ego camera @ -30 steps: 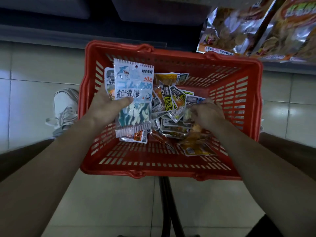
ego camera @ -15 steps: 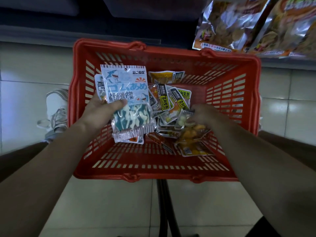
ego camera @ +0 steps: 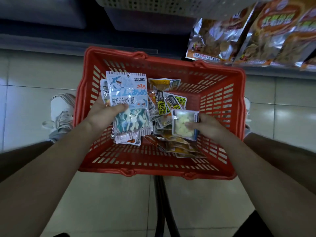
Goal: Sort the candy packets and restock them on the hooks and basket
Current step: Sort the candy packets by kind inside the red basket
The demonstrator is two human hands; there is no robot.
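I stand over the red basket with both hands inside its walls. My left hand grips a small stack of packets, thumb curled across the front of the top one, the shark gummy packet, which stands upright with its hang hole at the top and blue and white gummies showing through its clear lower half. At least two more packets sit behind it in the same grip; their edges stick out at the left and at the bottom, though I cannot tell just how many there are. My right hand pinches a small clear packet of pale yellow candies by its right edge, thumb on the front, fingers behind, and holds it above the loose pile of yellow, black and orange packets on the basket floor. More orange packets lie below that hand, toward the near wall. The two held packets are near each other but apart.

Large foil snack bags hang at the upper right beyond the basket. A pale mesh bin shows along the top edge. My white shoe rests on the tiled floor just left of the basket.
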